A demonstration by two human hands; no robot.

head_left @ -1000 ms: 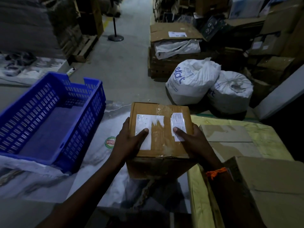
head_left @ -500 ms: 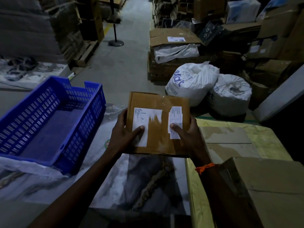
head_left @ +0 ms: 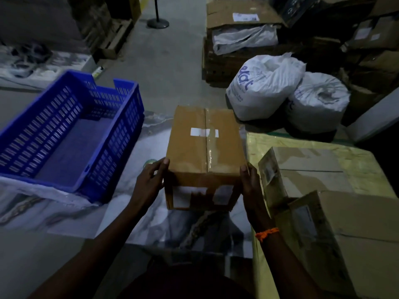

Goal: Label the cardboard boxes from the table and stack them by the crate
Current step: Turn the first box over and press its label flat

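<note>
A brown cardboard box (head_left: pixel 203 147), taped along its top seam with a small white strip across it, is held between my hands above the pale sheet on the floor. Its near side carries two white labels. My left hand (head_left: pixel 149 182) grips the box's left near edge, thumb up at the top corner. At the right near edge, my right hand (head_left: pixel 250 190) grips it the same way. The blue slotted crate (head_left: pixel 71 134) stands to the left, empty. Two more cardboard boxes (head_left: pixel 345 234) lie on the yellow-covered table (head_left: pixel 367 169) at my right.
Two stuffed white sacks (head_left: pixel 265 87) sit beyond the box, with stacked cartons (head_left: pixel 241 20) and pallets behind them. A post stand (head_left: pixel 157 22) is up the grey aisle. Shelves and pallets line the left side.
The box has been turned: the labelled face that pointed up now faces me, and the taped seam is on top. My hands shifted from the labelled face to the box's side edges.
</note>
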